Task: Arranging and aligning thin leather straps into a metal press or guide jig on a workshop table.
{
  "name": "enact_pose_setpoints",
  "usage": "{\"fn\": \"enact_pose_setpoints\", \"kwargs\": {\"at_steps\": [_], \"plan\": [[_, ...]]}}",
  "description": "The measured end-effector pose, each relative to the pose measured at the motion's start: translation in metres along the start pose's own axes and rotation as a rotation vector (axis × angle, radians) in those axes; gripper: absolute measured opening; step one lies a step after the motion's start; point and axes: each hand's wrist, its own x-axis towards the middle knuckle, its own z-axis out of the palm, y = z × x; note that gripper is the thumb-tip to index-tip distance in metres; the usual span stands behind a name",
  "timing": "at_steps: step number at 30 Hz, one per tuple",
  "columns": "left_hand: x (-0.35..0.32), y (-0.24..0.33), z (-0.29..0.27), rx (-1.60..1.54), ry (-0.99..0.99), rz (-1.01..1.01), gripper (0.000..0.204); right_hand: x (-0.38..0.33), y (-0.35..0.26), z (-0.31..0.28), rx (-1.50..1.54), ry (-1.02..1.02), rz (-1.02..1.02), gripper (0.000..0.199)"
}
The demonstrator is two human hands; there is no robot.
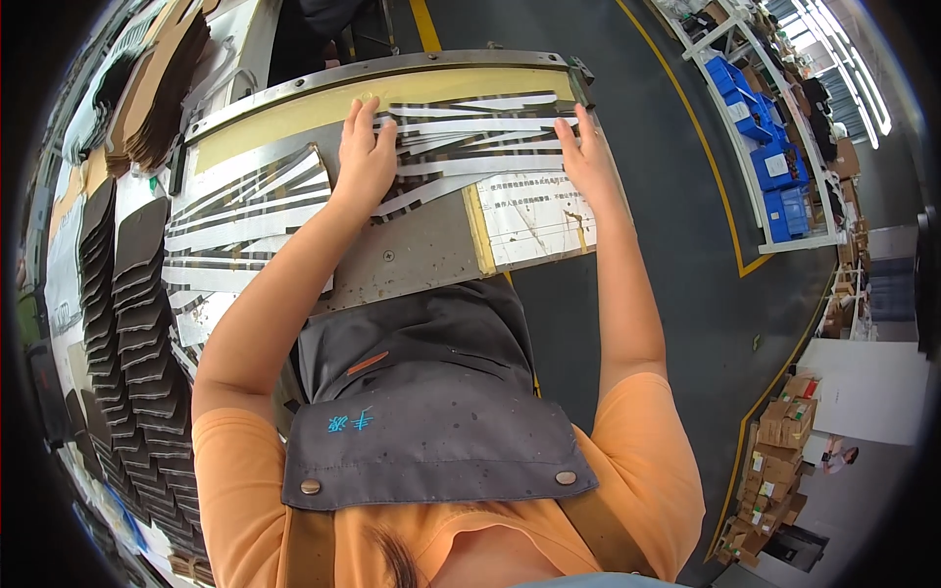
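Note:
Several long white-and-black strips [475, 128] lie crosswise in a loose pile on the metal work plate [412, 250]. At the pile's left end is my left hand [367, 160], fingers stretched upward and its inner side against the strip ends. My right hand [588, 162] is at the opposite end, fingers extended and thumb side touching the strips. Neither hand is closed around them. Left of my left forearm lies a second batch of similar strips [245, 211], partly covered by that arm.
A metal bar [392, 67] edges the plate's far side. A worn white printed sheet [534, 220] lies at its near right. Stacked dark pieces [142, 294] and brown pieces [162, 93] stand left. A rack with blue bins [779, 167] and cardboard boxes [779, 451] are at right.

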Motion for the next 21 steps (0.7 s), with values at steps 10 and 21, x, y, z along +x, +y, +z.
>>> {"fn": "enact_pose_setpoints", "kwargs": {"at_steps": [10, 21], "plan": [[0.007, 0.006, -0.006, -0.201, 0.067, 0.070, 0.040, 0.042, -0.013, 0.003, -0.010, 0.051, -0.277, 0.044], [-0.004, -0.004, 0.004, 0.051, -0.130, 0.380, 0.029, -0.003, -0.062, 0.033, -0.270, -0.288, -0.580, 0.047]]}}
